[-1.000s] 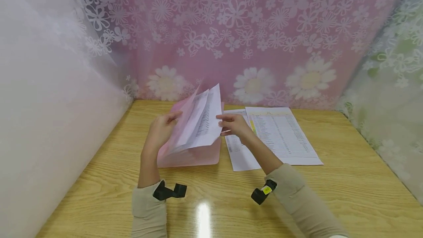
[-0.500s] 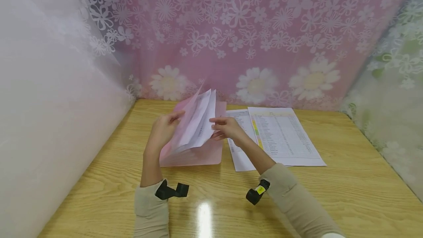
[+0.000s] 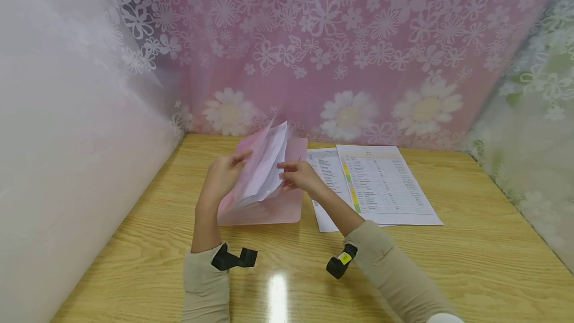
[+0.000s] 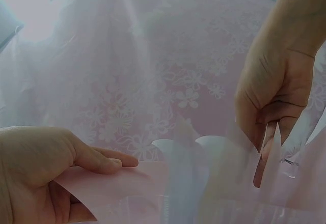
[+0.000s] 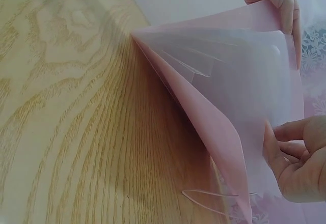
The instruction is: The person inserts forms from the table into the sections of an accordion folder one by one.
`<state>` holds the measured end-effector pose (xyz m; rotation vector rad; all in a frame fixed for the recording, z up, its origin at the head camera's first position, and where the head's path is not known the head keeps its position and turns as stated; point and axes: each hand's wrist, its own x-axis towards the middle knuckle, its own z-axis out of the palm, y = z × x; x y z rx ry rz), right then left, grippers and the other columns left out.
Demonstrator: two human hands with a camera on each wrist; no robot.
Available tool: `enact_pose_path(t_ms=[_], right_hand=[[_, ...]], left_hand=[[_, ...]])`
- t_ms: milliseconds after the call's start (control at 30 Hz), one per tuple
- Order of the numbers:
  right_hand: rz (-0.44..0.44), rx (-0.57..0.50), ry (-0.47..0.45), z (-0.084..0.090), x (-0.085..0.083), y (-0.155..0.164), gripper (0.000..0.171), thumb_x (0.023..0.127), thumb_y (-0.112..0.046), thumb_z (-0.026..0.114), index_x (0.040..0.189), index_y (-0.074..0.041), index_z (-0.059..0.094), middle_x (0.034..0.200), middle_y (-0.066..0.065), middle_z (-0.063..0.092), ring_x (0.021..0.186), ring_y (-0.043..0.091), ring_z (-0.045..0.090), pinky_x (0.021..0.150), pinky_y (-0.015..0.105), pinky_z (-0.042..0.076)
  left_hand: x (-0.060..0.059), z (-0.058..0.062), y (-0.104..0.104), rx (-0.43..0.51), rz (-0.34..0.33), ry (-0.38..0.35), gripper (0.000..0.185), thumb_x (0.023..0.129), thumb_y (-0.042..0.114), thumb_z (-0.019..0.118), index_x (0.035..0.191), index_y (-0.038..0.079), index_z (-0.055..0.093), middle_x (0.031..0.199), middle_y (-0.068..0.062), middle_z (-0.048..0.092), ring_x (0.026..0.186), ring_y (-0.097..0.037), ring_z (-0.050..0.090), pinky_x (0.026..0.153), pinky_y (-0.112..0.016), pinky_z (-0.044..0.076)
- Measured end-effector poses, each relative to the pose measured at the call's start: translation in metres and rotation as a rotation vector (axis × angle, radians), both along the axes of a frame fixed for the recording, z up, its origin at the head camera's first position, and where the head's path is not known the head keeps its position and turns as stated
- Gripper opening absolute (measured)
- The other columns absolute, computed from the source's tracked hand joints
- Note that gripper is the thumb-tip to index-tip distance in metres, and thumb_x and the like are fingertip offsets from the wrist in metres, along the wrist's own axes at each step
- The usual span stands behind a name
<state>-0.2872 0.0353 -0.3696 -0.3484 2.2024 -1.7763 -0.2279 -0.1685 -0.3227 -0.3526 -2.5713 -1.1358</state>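
Note:
A pink folder (image 3: pixel 287 209) stands part-open on the wooden table, its cover raised at the left. Between its covers fan out translucent sleeves (image 5: pixel 249 81) and white printed pages (image 3: pixel 269 173). With thumb and fingers my left hand (image 3: pixel 223 176) grips the edge of the raised pink cover (image 4: pixel 122 188). On the other side my right hand (image 3: pixel 301 177) pinches the free edge of a sleeve, thumb on one face and fingers on the other, as the right wrist view shows. A thin loop of cord (image 5: pixel 204 193) hangs at the lower cover's edge.
Right of the folder lie two printed sheets, the upper one (image 3: pixel 385 183) with a coloured strip overlapping the lower one (image 3: pixel 327 168). A pink flowered curtain (image 3: pixel 314 64) closes off the back of the table (image 3: pixel 291 273); a pale sheet (image 3: pixel 89 113) hangs at the left.
My right hand has moved left toward the folder's middle, and the page it had drawn out to the right has swung back left. The left hand still holds the cover.

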Motion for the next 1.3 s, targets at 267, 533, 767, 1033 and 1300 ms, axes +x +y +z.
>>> enact_pose_path(t_ms=[267, 533, 767, 1033, 1300], right_hand=[[-0.02, 0.047, 0.011, 0.0, 0.002, -0.005, 0.035, 0.087, 0.001, 0.057, 0.121, 0.01, 0.054, 0.095, 0.017, 0.063, 0.061, 0.012, 0.058, 0.06, 0.027, 0.051], [-0.028, 0.034, 0.002, -0.003, 0.001, -0.004, 0.033, 0.087, 0.002, 0.056, 0.12, 0.011, 0.055, 0.093, 0.016, 0.062, 0.062, 0.012, 0.058, 0.061, 0.028, 0.052], [-0.045, -0.026, 0.007, 0.001, 0.003, 0.002, 0.03, 0.09, 0.001, 0.052, 0.118, 0.01, 0.056, 0.104, 0.02, 0.061, 0.067, 0.016, 0.062, 0.064, 0.031, 0.052], [-0.087, -0.105, 0.042, 0.006, 0.001, 0.035, 0.027, 0.093, -0.001, 0.05, 0.117, 0.011, 0.056, 0.11, 0.024, 0.06, 0.074, 0.022, 0.066, 0.068, 0.034, 0.052], [-0.139, -0.056, 0.073, 0.005, 0.004, 0.084, 0.028, 0.094, -0.007, 0.052, 0.118, 0.007, 0.056, 0.113, 0.026, 0.058, 0.08, 0.023, 0.066, 0.071, 0.034, 0.051]], left_hand=[[-0.001, 0.0, 0.001, -0.003, -0.008, 0.001, 0.03, 0.092, 0.005, 0.052, 0.12, 0.003, 0.062, 0.11, -0.015, 0.063, 0.061, -0.019, 0.042, 0.065, -0.034, 0.035], [-0.003, -0.002, 0.001, -0.003, -0.002, 0.0, 0.03, 0.093, 0.006, 0.052, 0.12, 0.004, 0.062, 0.111, -0.014, 0.063, 0.066, -0.021, 0.045, 0.066, -0.035, 0.035], [-0.002, -0.003, -0.001, 0.015, -0.009, -0.017, 0.03, 0.094, 0.007, 0.051, 0.122, 0.004, 0.061, 0.111, -0.014, 0.063, 0.053, -0.017, 0.032, 0.06, -0.033, 0.032], [-0.001, -0.003, -0.005, 0.035, -0.01, -0.02, 0.03, 0.094, 0.006, 0.05, 0.122, 0.003, 0.06, 0.114, -0.014, 0.061, 0.058, -0.018, 0.036, 0.062, -0.033, 0.033], [-0.001, -0.002, -0.006, 0.05, 0.008, -0.038, 0.031, 0.094, 0.006, 0.049, 0.123, 0.005, 0.06, 0.111, -0.013, 0.062, 0.053, -0.016, 0.031, 0.054, -0.032, 0.03]])
